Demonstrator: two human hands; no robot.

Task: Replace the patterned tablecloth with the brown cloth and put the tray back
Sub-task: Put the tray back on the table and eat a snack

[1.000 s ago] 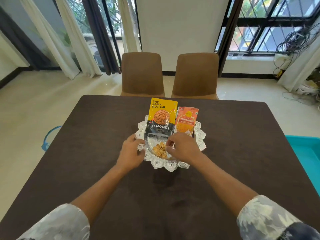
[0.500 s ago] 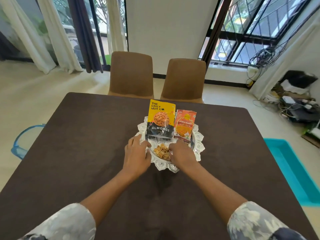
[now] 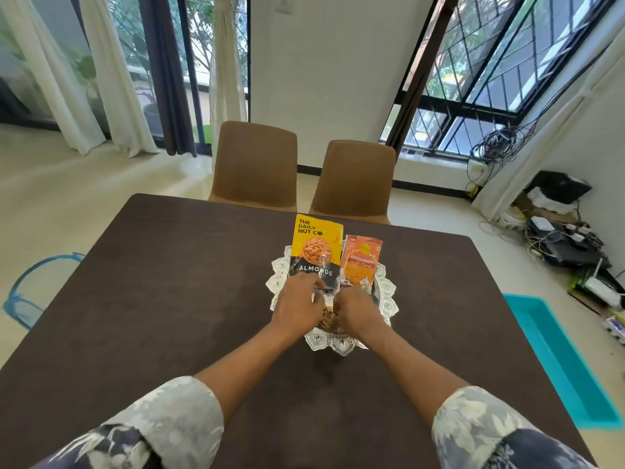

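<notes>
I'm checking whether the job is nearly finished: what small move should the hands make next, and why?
Probably lift both hands away: the tray already rests on the brown cloth, with the left hand at the almonds pouch and the right hand over the tray's near side.

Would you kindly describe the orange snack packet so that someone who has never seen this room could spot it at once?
Find the big dark brown tablecloth; near its middle sits a silver tray with a scalloped rim, holding two packets. Yours is the right-hand one, the orange packet: shorter and narrower than the yellow-and-black almonds packet beside it.
</notes>
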